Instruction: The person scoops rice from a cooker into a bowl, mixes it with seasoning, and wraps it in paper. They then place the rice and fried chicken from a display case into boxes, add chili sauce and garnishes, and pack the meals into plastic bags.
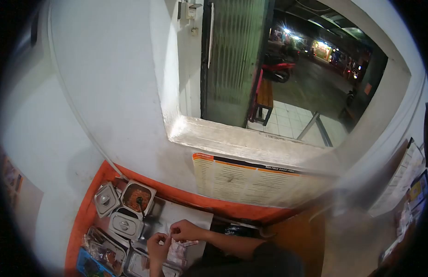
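Note:
My left hand [158, 248] and my right hand [185, 230] meet over the steel worktop [195, 213], fingertips pinched close together. Something thin and pale may be between them, but it is too small to make out. Just below my hands lie pinkish-white plastic packets [178, 254]. To the left stands an open steel food pan [152, 190] of reddish-orange food with a dark-handled spoon [140, 203] in it. A lidded steel pan [126, 225] sits between that pan and my left hand.
A loose steel lid [106, 200] leans at the far left. Plastic-wrapped items [101, 247] and a blue basket [87, 264] occupy the lower left corner. Ahead, a printed menu sheet [241, 180] hangs beneath a window ledge [246, 138] facing the street.

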{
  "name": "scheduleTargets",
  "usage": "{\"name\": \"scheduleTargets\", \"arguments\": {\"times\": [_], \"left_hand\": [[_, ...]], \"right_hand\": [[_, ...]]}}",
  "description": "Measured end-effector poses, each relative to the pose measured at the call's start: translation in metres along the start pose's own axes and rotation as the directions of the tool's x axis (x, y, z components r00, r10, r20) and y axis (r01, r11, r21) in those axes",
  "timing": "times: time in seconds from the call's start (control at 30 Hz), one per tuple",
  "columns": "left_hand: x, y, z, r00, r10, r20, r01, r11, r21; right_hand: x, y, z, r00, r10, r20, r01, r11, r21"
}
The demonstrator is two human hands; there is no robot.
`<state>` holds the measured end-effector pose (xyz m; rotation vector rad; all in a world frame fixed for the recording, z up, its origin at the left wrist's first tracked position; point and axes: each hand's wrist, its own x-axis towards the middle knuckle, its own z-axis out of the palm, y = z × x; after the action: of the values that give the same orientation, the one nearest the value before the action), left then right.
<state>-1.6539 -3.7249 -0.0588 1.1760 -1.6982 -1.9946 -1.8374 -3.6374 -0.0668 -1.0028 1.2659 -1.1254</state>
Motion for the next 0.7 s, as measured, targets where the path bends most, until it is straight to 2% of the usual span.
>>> {"name": "scheduleTargets", "arguments": {"times": [0.03,0.07,0.1,0.17,0.2,0.27,0.4,0.47,0.5,0.57,0.6,0.63,0.67,0.7], "left_hand": [[-0.004,0.000,0.007,0.936,0.350,-0.022,-0.319,0.874,0.366],[-0.006,-0.001,0.012,0.760,0.644,0.088,-0.525,0.530,0.666],[-0.006,-0.004,0.014,0.761,0.642,0.090,-0.526,0.530,0.666],[-0.002,-0.016,0.015,0.666,0.721,0.192,-0.551,0.302,0.778],[0.001,-0.022,0.014,0.668,0.718,0.194,-0.551,0.302,0.778],[0.004,-0.031,0.011,0.604,0.763,0.230,-0.604,0.251,0.756],[0.001,-0.039,0.005,0.596,0.768,0.232,-0.594,0.228,0.771],[-0.006,-0.033,-0.005,0.508,0.842,0.180,-0.574,0.174,0.800],[-0.007,-0.033,-0.007,0.510,0.841,0.183,-0.575,0.175,0.800],[-0.009,-0.029,-0.006,0.566,0.813,0.136,-0.562,0.260,0.785],[-0.014,-0.027,-0.006,0.573,0.807,0.142,-0.566,0.263,0.781],[-0.022,-0.019,-0.002,0.637,0.762,0.121,-0.536,0.325,0.779],[-0.027,-0.017,0.003,0.700,0.706,0.106,-0.504,0.385,0.773],[-0.028,-0.022,0.008,0.712,0.692,0.120,-0.511,0.393,0.764]], "right_hand": [[0.004,0.008,0.005,0.997,-0.065,-0.037,0.061,0.994,-0.086],[0.007,0.016,0.011,0.989,-0.132,-0.068,0.119,0.978,-0.174],[0.008,0.024,0.015,0.989,-0.131,-0.071,0.117,0.978,-0.172],[0.012,0.040,0.022,0.969,-0.208,-0.135,0.160,0.940,-0.302],[0.013,0.048,0.027,0.969,-0.206,-0.136,0.158,0.941,-0.299],[0.012,0.058,0.035,0.966,-0.188,-0.180,0.125,0.943,-0.310],[0.006,0.063,0.043,0.955,-0.201,-0.217,0.128,0.942,-0.311],[0.001,0.063,0.043,0.960,-0.150,-0.238,0.021,0.882,-0.471],[0.000,0.066,0.047,0.959,-0.148,-0.241,0.019,0.883,-0.468],[-0.004,0.074,0.053,0.968,-0.023,-0.252,-0.079,0.918,-0.388],[-0.003,0.078,0.058,0.966,-0.015,-0.259,-0.088,0.921,-0.380],[-0.001,0.077,0.062,0.909,-0.173,-0.378,0.056,0.952,-0.301],[0.001,0.078,0.067,0.807,-0.302,-0.507,0.204,0.949,-0.240],[0.004,0.079,0.070,0.804,-0.282,-0.524,0.184,0.955,-0.232]]}}
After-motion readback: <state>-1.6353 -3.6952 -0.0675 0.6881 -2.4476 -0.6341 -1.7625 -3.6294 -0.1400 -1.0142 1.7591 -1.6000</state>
